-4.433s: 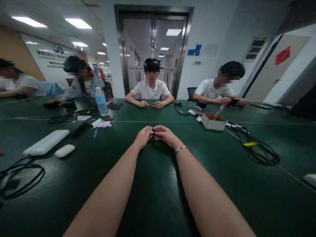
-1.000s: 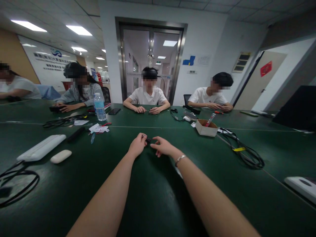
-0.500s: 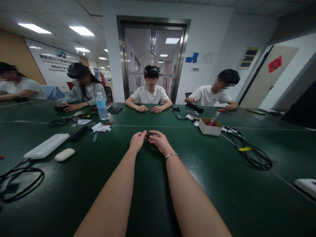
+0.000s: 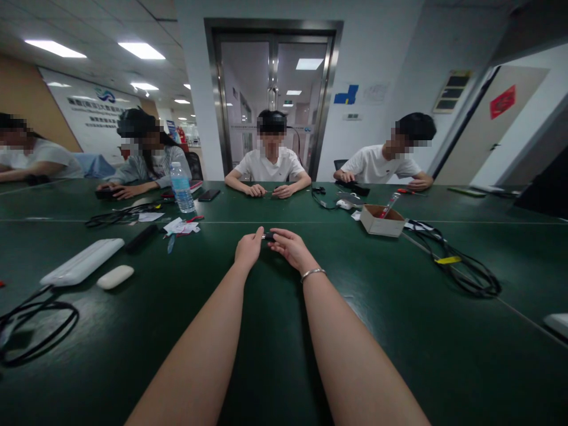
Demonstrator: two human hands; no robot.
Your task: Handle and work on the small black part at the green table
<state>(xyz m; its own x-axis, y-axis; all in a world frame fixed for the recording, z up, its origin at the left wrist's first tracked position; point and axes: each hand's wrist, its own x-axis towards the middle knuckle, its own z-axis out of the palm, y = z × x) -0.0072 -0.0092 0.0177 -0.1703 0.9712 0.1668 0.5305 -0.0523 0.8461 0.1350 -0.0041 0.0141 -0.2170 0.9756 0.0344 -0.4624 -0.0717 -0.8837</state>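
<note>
Both my arms stretch out over the dark green table. My left hand and my right hand meet at the table's middle, fingers pinched on a small black object held between them. The object is mostly hidden by my fingers, so I cannot make out what it is. A thin bracelet circles my right wrist.
A white keyboard, a white mouse and a black cable loop lie at left. A water bottle and paper scraps are further back. A cardboard box and coiled cables lie at right. Several people sit across the table.
My hands stay together on the small black object with only slight finger shifts. The view has tilted a little; the person at the far right has moved a hand.
</note>
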